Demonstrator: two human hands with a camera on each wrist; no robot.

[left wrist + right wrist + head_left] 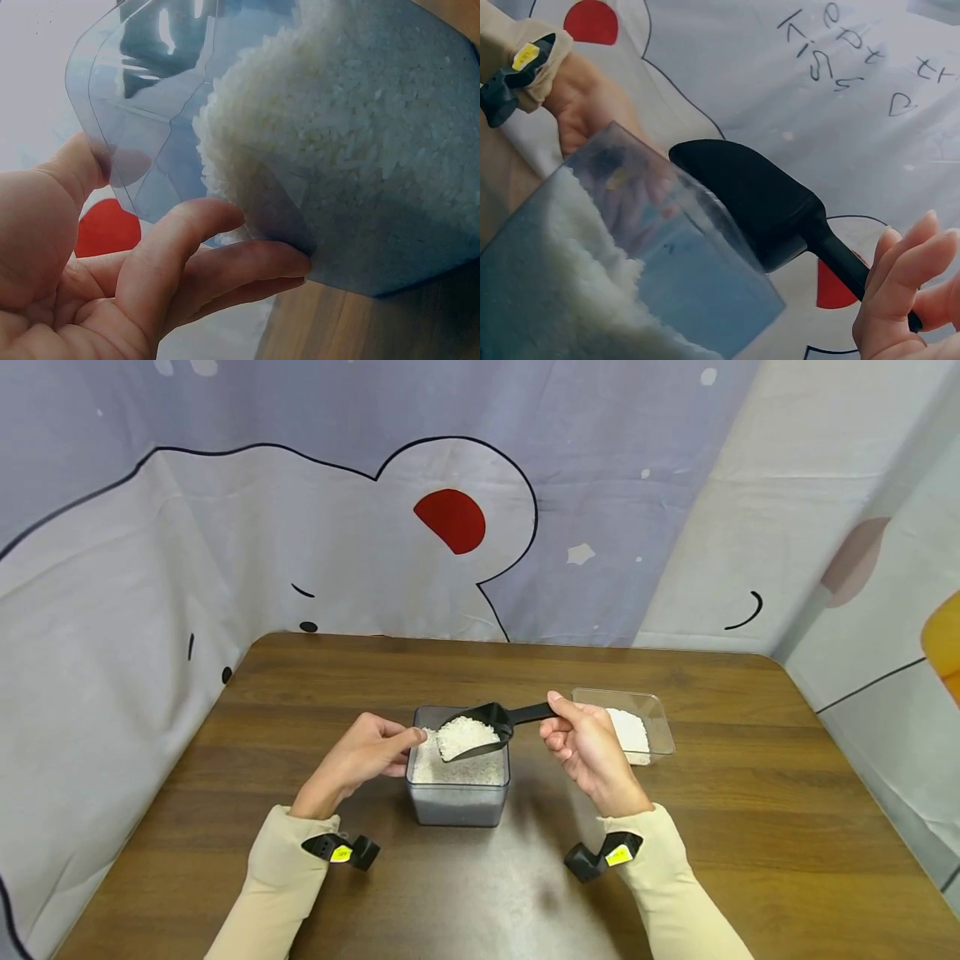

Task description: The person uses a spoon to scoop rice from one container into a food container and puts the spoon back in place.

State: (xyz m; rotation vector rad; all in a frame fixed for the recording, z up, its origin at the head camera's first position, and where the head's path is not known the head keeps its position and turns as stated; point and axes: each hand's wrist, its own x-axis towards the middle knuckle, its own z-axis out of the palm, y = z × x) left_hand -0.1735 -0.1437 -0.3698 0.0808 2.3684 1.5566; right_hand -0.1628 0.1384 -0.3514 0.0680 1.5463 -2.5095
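Note:
A clear, bluish square container (457, 807) holds white rice (480, 770). My left hand (358, 754) grips its left side, thumb at the rim and fingers against the outer wall, as the left wrist view shows. Between thumb and fingers, my right hand (596, 758) holds a black scoop (529, 713) by its handle. The scoop's bowl is over the container's opening, heaped with rice (465, 737). From the right wrist view, the bowl's dark underside stands at the top of the container wall, and I cannot tell whether they touch.
A shallow clear tray (662, 725) with white rice (628, 732) sits to the right, partly behind my right hand. The wooden table (780, 827) ends at a printed curtain (360, 543) at the back.

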